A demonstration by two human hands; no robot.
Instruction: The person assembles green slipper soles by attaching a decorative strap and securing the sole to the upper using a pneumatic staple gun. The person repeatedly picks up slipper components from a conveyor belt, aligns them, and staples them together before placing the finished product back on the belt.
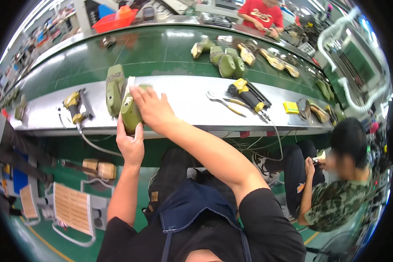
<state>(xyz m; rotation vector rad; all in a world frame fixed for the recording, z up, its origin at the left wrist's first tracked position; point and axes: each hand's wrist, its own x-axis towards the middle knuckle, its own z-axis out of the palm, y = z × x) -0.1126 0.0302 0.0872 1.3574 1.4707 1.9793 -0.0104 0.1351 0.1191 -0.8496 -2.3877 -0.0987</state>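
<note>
While I stand at the long bench, I hold a green shoe (130,112) with both my hands. My left hand (131,146) grips it from below, with the fingers curled shut around its lower end. My right hand (155,109) lies flat on top of it, fingers spread a bit and pressing down. The shoe sits at the front edge of the grey shelf (187,98), just above my lap.

Just beside it, on my left, another green shoe (114,88) lies on the shelf. Further left there is a yellow air tool (75,106) with a hose hanging down. To my right on the shelf I see a silver wrench (222,103), then a yellow and black tool (248,94), and a small yellow block (291,107).

Behind the shelf runs a wide green belt (153,54). More green shoes (227,61) lie on it, well apart from mine. A red tray (115,19) stands at the far side.

A person in a camouflage shirt (336,192) sits low on my right. Another person in a red shirt (263,15) works across the belt.
</note>
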